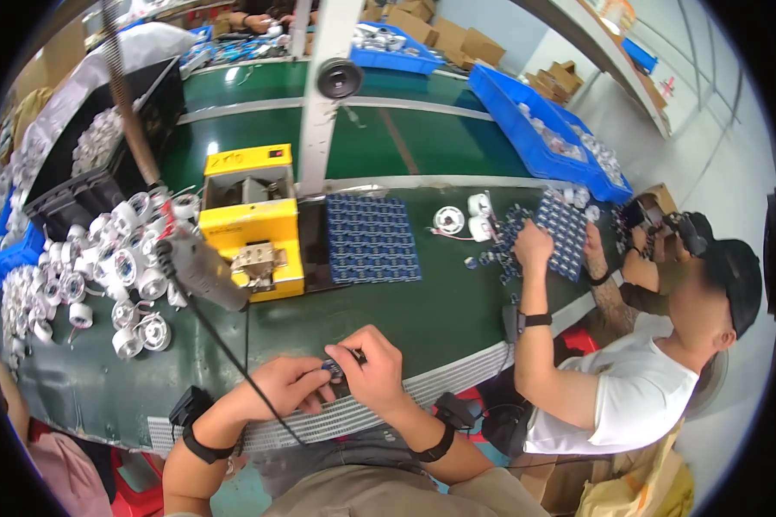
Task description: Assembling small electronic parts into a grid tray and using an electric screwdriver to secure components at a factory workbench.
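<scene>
My left hand (286, 385) and my right hand (373, 365) meet over the front edge of the green bench. Between their fingertips is a small blue circuit board (331, 369), pinched from both sides. A dark bit shows by my right thumb, too small to name. Beyond my hands, a panel of blue circuit boards (373, 239) lies flat beside a yellow machine (282, 226) with metal parts in front. A grey cylindrical tool (205, 269) leans left of the machine, and its black cable (217, 338) crosses in front of my left hand.
White round parts (122, 265) are heaped at left, below a black crate (78, 191). A white post (319, 129) rises behind the machine. At right, a co-worker (616, 379) holds another board panel (562, 233) near loose small boards and white round parts (478, 217). Blue bins (517, 121) stand behind.
</scene>
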`<act>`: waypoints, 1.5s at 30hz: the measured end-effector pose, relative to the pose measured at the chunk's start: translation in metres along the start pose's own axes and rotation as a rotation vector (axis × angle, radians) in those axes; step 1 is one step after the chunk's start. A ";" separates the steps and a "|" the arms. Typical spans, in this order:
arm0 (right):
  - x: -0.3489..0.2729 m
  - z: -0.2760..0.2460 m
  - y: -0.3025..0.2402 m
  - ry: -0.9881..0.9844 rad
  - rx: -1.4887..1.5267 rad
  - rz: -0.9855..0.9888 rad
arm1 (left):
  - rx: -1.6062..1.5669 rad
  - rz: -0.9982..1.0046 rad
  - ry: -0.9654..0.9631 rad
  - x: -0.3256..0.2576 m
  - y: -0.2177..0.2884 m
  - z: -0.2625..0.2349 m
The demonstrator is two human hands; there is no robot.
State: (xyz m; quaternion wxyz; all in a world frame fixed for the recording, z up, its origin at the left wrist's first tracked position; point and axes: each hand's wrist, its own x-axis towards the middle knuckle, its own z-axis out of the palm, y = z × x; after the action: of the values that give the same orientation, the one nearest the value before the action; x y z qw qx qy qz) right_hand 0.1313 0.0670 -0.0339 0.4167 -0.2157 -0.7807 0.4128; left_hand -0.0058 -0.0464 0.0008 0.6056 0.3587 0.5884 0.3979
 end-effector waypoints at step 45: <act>0.012 -0.011 -0.005 -0.420 0.116 0.203 | -0.064 -0.022 -0.004 0.004 -0.007 0.004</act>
State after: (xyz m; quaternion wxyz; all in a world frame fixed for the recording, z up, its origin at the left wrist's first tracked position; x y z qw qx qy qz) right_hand 0.1336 0.0774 -0.0206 0.2131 -0.1779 -0.7995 0.5327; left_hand -0.0018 -0.0453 -0.0071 0.6223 0.3334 0.5780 0.4092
